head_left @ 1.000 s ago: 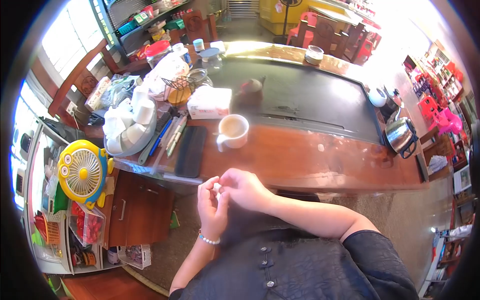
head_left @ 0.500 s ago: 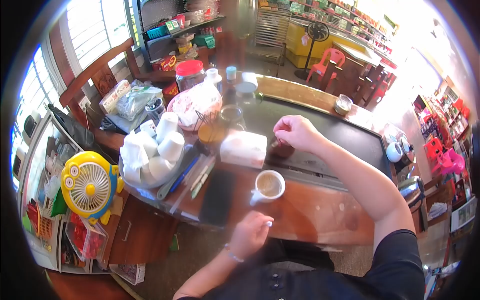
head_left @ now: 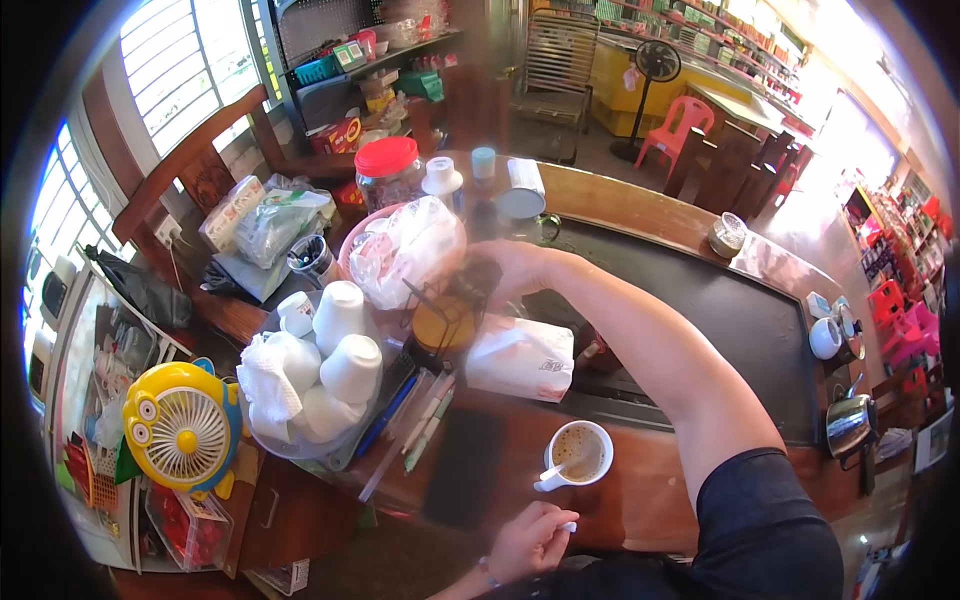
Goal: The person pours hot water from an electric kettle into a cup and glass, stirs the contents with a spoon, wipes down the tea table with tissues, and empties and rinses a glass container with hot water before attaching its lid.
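My left hand [head_left: 533, 541] is closed at the table's front edge, with a small white piece pinched between thumb and finger; its kind is unclear. Just above it stands a white cup [head_left: 605, 452] of light brown drink, a pale stick or spoon handle slanting inside. My right hand [head_left: 512, 272] reaches across to a blurred glass jar [head_left: 480, 286], its fingers smeared, so its grip is unclear. Close by are an orange-brown container [head_left: 443, 328] with a wire rack and a white tissue pack [head_left: 520, 360]. Under my right forearm sits a partly hidden small dark reddish pot [head_left: 598, 350].
To the left, a bowl holds several white cups [head_left: 345, 310], with pens [head_left: 425, 430] beside it. A red-lidded jar [head_left: 388, 170] and a pink basin with plastic bags [head_left: 410, 250] stand behind. A large dark tray [head_left: 690, 310] covers the right side; a yellow fan [head_left: 185, 430] stands left.
My right hand has moved from beside the small dark pot, leftward and away from me to the glass jar. My left hand keeps its pinch near the cup. The view has shifted.
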